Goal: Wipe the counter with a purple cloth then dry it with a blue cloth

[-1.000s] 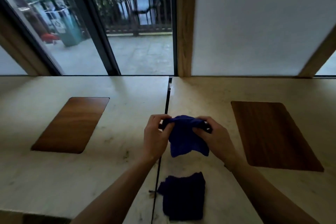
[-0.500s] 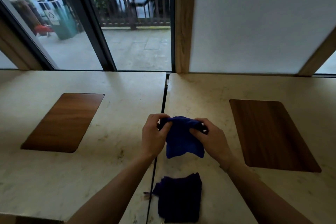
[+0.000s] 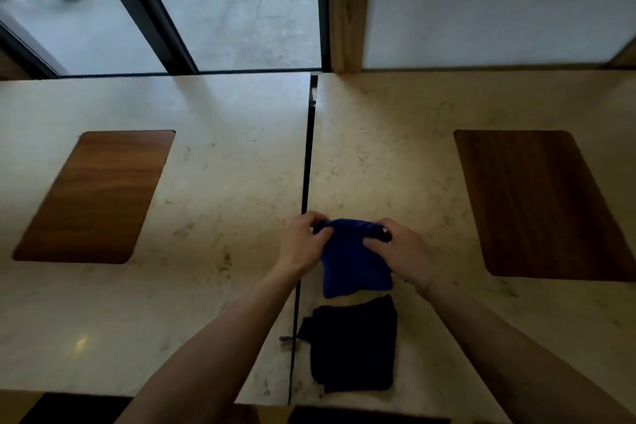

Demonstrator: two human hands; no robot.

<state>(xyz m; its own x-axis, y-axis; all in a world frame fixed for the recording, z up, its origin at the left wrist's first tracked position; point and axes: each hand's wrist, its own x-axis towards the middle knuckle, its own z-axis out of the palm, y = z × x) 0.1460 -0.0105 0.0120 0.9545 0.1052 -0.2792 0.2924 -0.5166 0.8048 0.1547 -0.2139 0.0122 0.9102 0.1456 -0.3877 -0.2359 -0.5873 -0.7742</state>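
My left hand [image 3: 303, 244] and right hand [image 3: 401, 253] both pinch the top edge of the bright blue cloth [image 3: 354, 265], hanging just above the pale marble counter [image 3: 213, 189]. Dark purple folded cloth [image 3: 354, 344] lies on the counter directly nearer me.

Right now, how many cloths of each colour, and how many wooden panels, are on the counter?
Blue cloth: 1, held by both hands
Dark purple cloth: 1
Wooden panels: 2
Total: 4
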